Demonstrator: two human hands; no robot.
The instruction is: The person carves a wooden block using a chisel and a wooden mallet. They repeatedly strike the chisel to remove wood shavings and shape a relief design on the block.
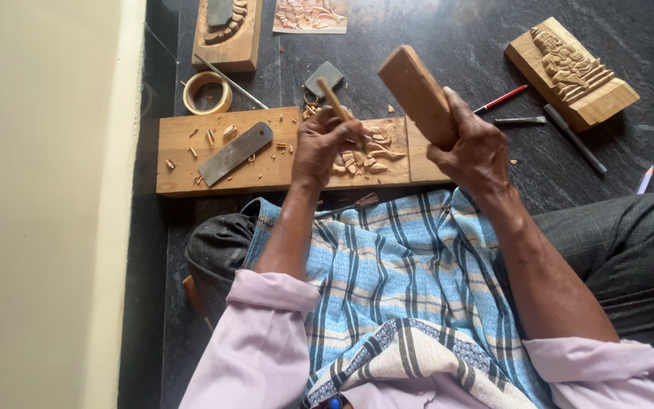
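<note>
A long wooden plank point(213, 135) lies across the dark floor in front of my lap, with a partly carved floral relief point(376, 151) in its middle. My left hand point(321, 144) grips a wooden-handled chisel point(334, 101) whose tip rests on the carving. My right hand point(472, 151) holds a flat wooden mallet block point(416, 92), raised a little above and to the right of the chisel's handle. Wood chips lie scattered over the plank.
A flat metal file point(235, 154) lies on the plank's left part. A tape roll point(207, 92), a small sharpening stone point(324, 76), a red pencil point(499, 99), chisels point(574, 138) and carved wooden blocks point(571, 72) surround it. A pale wall point(39, 204) runs along the left. A checked cloth point(403, 280) covers my lap.
</note>
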